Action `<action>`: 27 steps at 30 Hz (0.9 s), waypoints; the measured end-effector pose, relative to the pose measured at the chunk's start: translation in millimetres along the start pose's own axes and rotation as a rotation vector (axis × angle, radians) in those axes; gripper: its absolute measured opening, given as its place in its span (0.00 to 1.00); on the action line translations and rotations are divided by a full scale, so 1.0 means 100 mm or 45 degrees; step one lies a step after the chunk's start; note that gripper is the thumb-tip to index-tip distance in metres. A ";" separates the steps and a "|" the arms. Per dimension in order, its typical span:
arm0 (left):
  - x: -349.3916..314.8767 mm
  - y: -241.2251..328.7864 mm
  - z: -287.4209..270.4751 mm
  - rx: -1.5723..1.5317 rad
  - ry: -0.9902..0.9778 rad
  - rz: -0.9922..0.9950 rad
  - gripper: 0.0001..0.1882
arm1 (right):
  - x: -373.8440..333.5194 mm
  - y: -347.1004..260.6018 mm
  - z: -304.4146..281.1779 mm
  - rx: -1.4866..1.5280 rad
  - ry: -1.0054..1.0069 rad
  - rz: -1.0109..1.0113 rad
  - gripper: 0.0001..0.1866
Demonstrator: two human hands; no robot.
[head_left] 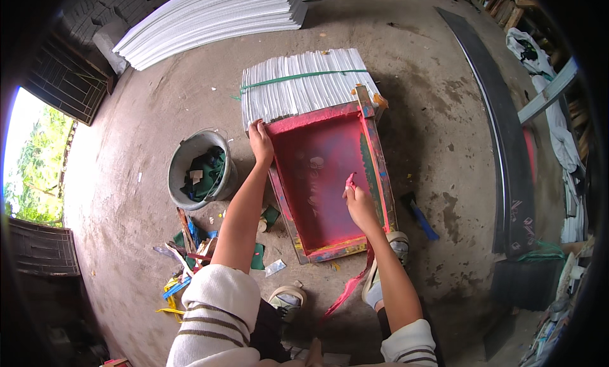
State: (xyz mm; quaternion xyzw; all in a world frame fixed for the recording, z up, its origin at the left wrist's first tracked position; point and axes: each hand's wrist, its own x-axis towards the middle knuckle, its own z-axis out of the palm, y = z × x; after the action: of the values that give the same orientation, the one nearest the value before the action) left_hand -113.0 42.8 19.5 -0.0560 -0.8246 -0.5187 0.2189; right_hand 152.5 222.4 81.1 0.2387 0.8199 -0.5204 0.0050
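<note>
A shallow wooden frame [377, 164], stained red, pink and other colours, lies in front of me with its far end against a bundle of white sheets [298, 94]. My left hand [260, 142] grips the frame's far left corner, fingers over the rim. Over the pink-stained inside of the frame, my right hand [360, 205] pinches a pink strip [351, 180], whose end sticks up past the fingers. Another length of pink strip [347, 292] trails below my right forearm to the floor; I cannot tell whether it is the same piece. A green strap [304, 79] runs around the bundle.
A grey bucket [174, 176] holding dark green scraps stands left of the frame. Mixed scraps [190, 246] litter the floor nearby. A blue-handled tool [422, 220] lies to the right, with a long dark panel [488, 126] beyond. A tall white sheet stack [216, 24] stands far left.
</note>
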 end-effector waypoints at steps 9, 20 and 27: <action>-0.28 0.81 -0.68 0.444 -0.162 0.169 0.12 | -0.07 -0.72 -0.28 0.270 0.127 -0.181 0.19; -0.47 2.27 -2.23 -0.133 -0.467 0.130 0.09 | -1.10 -2.51 -1.10 0.429 0.216 -0.659 0.14; -0.63 2.38 -2.57 -0.331 -0.795 0.312 0.11 | -1.81 -3.22 -1.33 0.876 0.405 -0.873 0.09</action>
State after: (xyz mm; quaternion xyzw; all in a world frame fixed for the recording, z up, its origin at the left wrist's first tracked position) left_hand 97.6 -66.1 285.1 -0.3378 -0.7660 -0.5469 0.0080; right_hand 217.3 155.7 462.4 0.0200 0.6228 -0.6891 -0.3699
